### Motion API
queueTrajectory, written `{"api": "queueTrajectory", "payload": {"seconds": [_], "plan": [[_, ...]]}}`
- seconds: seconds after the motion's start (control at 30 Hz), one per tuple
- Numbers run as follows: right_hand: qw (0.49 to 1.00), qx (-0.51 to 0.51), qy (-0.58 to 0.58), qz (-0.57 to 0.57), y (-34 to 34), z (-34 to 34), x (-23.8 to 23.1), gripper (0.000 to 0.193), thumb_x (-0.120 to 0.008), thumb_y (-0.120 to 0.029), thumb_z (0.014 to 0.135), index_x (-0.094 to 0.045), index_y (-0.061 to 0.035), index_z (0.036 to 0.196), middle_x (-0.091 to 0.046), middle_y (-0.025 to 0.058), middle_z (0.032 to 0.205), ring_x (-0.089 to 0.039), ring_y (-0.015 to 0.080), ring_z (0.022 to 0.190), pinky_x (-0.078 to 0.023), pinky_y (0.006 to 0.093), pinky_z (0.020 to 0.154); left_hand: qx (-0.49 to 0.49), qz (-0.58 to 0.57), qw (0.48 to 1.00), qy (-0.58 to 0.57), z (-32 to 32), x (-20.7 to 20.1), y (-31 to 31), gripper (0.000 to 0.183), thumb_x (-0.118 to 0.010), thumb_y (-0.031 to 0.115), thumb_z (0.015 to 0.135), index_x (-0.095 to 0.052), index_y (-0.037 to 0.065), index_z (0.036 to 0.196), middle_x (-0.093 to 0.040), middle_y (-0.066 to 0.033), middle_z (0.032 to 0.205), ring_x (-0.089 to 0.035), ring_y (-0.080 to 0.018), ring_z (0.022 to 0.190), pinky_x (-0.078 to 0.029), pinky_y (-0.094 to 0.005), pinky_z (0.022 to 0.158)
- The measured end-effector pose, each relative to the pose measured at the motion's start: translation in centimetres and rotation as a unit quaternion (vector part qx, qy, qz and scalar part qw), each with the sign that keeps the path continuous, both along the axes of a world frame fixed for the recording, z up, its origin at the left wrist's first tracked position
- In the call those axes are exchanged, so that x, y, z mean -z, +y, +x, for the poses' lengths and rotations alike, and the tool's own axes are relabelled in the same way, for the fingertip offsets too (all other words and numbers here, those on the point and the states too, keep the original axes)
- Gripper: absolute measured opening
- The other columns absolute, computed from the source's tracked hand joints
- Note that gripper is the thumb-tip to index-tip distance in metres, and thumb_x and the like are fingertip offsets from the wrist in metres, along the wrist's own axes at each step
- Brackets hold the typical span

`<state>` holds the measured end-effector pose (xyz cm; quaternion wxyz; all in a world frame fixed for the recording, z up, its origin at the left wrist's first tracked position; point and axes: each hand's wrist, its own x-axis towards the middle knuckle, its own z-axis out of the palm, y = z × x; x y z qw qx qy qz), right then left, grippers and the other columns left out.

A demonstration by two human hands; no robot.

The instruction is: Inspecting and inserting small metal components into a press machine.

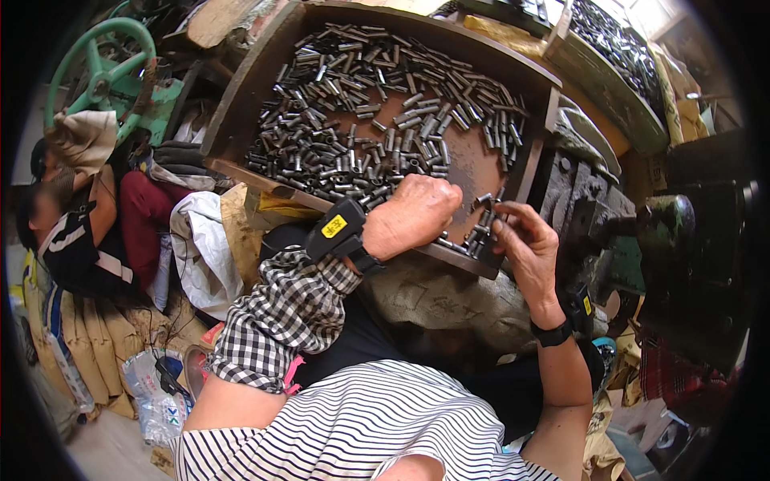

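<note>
"What's on the far left?"

"A green wheel [100, 76], and a person [88, 248] in a black top and dark red trousers under it. Next comes a white sack [204, 248]."

"And then?"

"A big wooden tray [249, 84]. Lots of little metal tubes [345, 164] lie in it, all in a jumble. Some of the brown bottom shows through."

"Where is the left hand?"

"The left hand [413, 212] is over the near edge of the tray, back side up. It has a checked sleeve [281, 309] behind it. The fingers curl under, so I can't tell if they hold a tube."

"And the right hand?"

"The right hand [525, 240] is at the near right corner, beside a few tubes. Its thumb and pointer are bent close to each other. I can't tell if they pinch anything."

"What's last?"

"A big dark machine [698, 232], on the far right."
</note>
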<state>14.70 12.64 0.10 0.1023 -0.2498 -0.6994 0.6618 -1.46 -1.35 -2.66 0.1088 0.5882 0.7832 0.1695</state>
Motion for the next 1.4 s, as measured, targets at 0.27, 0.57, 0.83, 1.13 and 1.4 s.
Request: {"api": "queueTrajectory", "payload": {"seconds": [0.27, 0.57, 0.83, 1.13, 1.4], "plan": [[0.988, 0.043, 0.028, -0.145, 0.8, 0.2, -0.6, 0.013, -0.061, -0.007, 0.092, -0.059, 0.0029, 0.099, -0.067, 0.0086, 0.084, -0.067, 0.0112, 0.065, -0.047, 0.0175, 0.047, -0.109, 0.056, 0.791, -0.600, 0.2, -1.6, 0.5, 0.013, -0.060, 0.009, 0.086, -0.060, 0.000, 0.096, -0.064, -0.0012, 0.073, -0.061, -0.0063, 0.055, -0.047, -0.0177, 0.047], [0.982, 0.073, 0.008, -0.173, 0.6, 0.4, -0.3, 0.018, -0.064, -0.015, 0.092, -0.059, 0.0023, 0.097, -0.068, 0.0094, 0.077, -0.062, 0.0086, 0.052, -0.043, 0.0169, 0.042, -0.115, 0.104, 0.639, -0.753, 0.5, -1.0, 0.5, 0.019, -0.055, 0.014, 0.096, -0.062, 0.000, 0.107, -0.064, -0.0037, 0.079, -0.062, -0.0074, 0.059, -0.051, -0.0176, 0.050], [0.964, 0.094, 0.027, -0.247, 0.4, 0.4, 0.1, 0.017, -0.065, -0.018, 0.092, -0.059, -0.0015, 0.093, -0.068, 0.0095, 0.075, -0.059, 0.0073, 0.049, -0.042, 0.0165, 0.041, -0.119, 0.130, 0.630, -0.757, 0.9, -0.9, 0.5, 0.019, -0.057, 0.012, 0.095, -0.061, -0.002, 0.108, -0.065, -0.0050, 0.083, -0.063, -0.0087, 0.064, -0.053, -0.0190, 0.055], [0.941, 0.109, 0.025, -0.320, 0.6, 0.5, 0.0, 0.014, -0.063, -0.017, 0.093, -0.059, -0.0030, 0.092, -0.068, 0.0092, 0.075, -0.056, 0.0060, 0.049, -0.042, 0.0175, 0.041, -0.119, 0.164, 0.661, -0.722, 1.8, -1.0, 0.7, 0.020, -0.058, 0.012, 0.095, -0.059, -0.004, 0.108, -0.064, -0.0068, 0.084, -0.064, -0.0107, 0.067, -0.056, -0.0235, 0.060], [0.941, 0.108, 0.035, -0.319, 0.6, 0.6, -0.1, 0.012, -0.064, -0.014, 0.092, -0.059, -0.0029, 0.092, -0.067, 0.0089, 0.075, -0.055, 0.0056, 0.047, -0.041, 0.0173, 0.040, -0.128, 0.167, 0.673, -0.709, 2.1, -0.9, 0.8, 0.021, -0.061, 0.015, 0.094, -0.059, -0.003, 0.105, -0.064, -0.0057, 0.081, -0.063, -0.0098, 0.065, -0.055, -0.0220, 0.057]]}}
